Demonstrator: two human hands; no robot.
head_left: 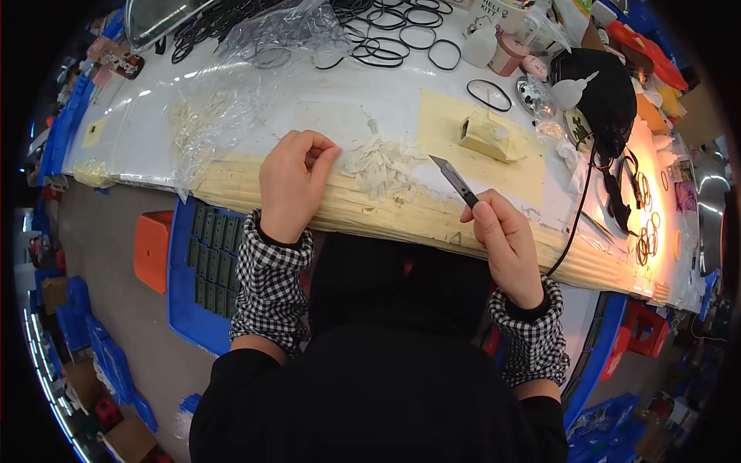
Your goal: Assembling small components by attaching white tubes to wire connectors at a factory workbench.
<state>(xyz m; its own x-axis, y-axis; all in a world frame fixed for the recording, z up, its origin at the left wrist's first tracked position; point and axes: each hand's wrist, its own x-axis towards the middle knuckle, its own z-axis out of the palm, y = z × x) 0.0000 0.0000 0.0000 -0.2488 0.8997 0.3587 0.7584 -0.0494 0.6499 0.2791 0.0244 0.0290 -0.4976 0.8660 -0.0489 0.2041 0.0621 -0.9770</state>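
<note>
In my right hand point(509, 239) is a utility knife point(455, 183), its bare blade pointing up and to the left over the padded table edge. My left hand point(293, 185) is closed, thumb against the curled forefinger. Whether anything small is pinched there I cannot make out. Beside its fingertips lies a heap of crumpled whitish strips point(384, 166). Beyond the knife, a block wrapped in pale yellow tape point(490, 137) rests on a yellow sheet point(438, 116).
Tan padding point(370, 210) runs along the table's front edge. Black rings point(386, 50) and clear plastic film point(270, 38) lie at the back. A black cable point(577, 220) hangs at the right, near a bright lamp glow. Below left, a blue tray point(179, 297) holds dark green parts point(212, 262).
</note>
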